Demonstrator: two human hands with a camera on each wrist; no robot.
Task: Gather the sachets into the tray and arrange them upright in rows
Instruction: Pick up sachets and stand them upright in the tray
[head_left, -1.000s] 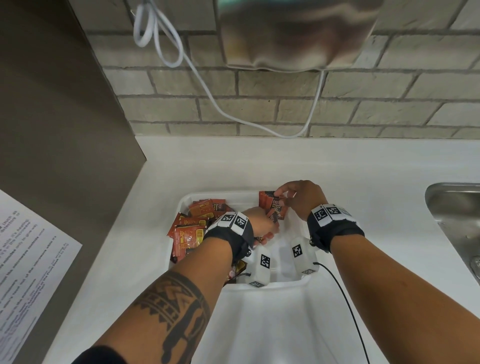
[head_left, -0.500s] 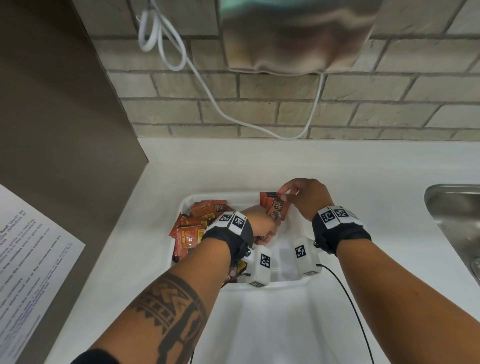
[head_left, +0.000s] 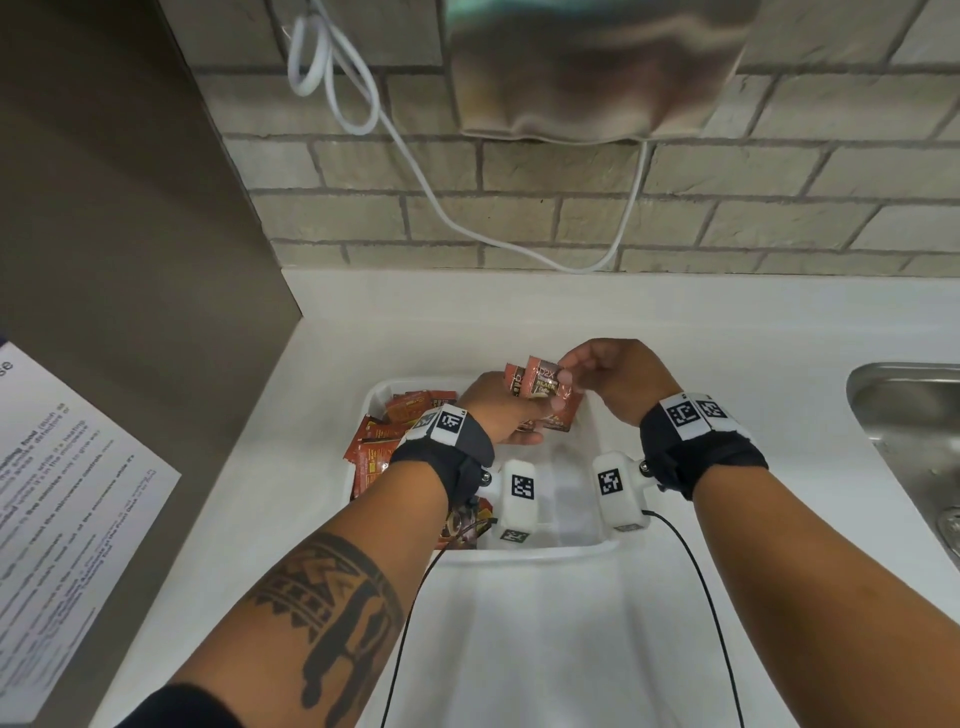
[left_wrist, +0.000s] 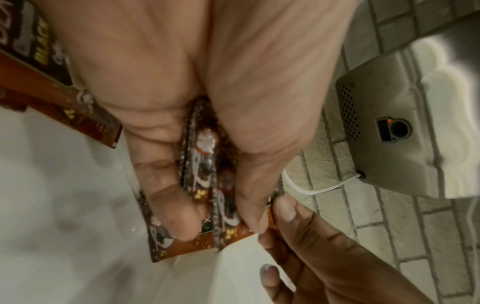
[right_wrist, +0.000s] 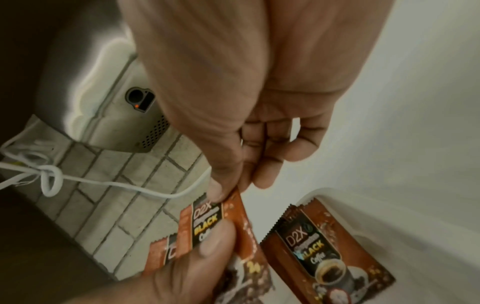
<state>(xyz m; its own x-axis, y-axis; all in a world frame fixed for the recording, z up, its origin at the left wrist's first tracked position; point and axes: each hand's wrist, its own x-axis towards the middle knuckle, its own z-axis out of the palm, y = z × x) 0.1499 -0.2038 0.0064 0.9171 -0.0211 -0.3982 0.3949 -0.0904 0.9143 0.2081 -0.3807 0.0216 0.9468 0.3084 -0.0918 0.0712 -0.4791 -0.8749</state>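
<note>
Several sachets (head_left: 540, 387) have come up off the tray floor: half a second ago both hands were low inside the white tray (head_left: 545, 551), and now the small bundle is held raised above its far end, fanned between the two hands. To me that looks like squaring up a handful before standing it down as part of a row, so the arranging is only getting started.

Her or his left hand (head_left: 501, 410) is curled round the lower part of the bundle, thumb on one face and fingers on the other; the left wrist view shows at least two or three packets squeezed edge-on in that grip. The right hand (head_left: 613, 379) is mostly closed, thumb and forefinger pinching the top corner of the front sachet, the other fingers loosely bent and touching nothing that I can see.

Most of the task's packets remain elsewhere. A loose orange-brown heap (head_left: 384, 441) lies jumbled and flat in the left part of the tray, some spilling up against its rim, and the right wrist view shows one single sachet (right_wrist: 327, 251) leaning against the tray's right wall. No tidy upright row shows yet. The tray itself sits on the white surface (head_left: 260, 519), well apart from the steel sink (head_left: 914, 415) at the right.
</note>
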